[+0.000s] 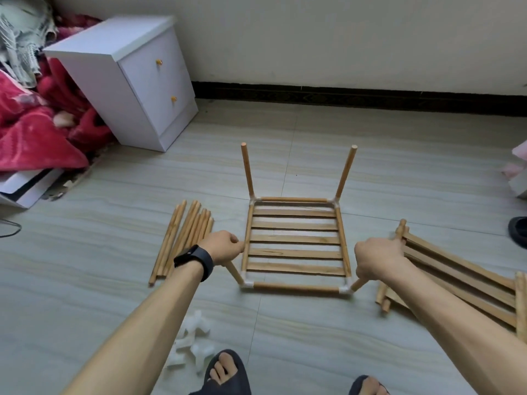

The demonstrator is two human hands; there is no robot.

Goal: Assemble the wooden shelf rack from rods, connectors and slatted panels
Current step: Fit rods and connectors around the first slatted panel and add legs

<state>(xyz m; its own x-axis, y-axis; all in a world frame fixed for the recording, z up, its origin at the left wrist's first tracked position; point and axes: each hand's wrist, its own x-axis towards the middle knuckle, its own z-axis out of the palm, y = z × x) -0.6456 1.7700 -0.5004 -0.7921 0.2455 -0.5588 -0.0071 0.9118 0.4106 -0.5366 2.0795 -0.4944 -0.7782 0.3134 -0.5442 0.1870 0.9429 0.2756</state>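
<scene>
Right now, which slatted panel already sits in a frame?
The centre panel, framed by rods and white connectors; the other panels lie stacked loose at right.

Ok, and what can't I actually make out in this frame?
Head view only.
Tops of the two near rods: wrapped by the left hand and right hand.
Spare panels: cut by the right edge, crossed by the right arm; count unclear.
White connectors near the foot: blurred, washed out; number and shape unclear.
Dark object at the right edge: mostly cut off.
</scene>
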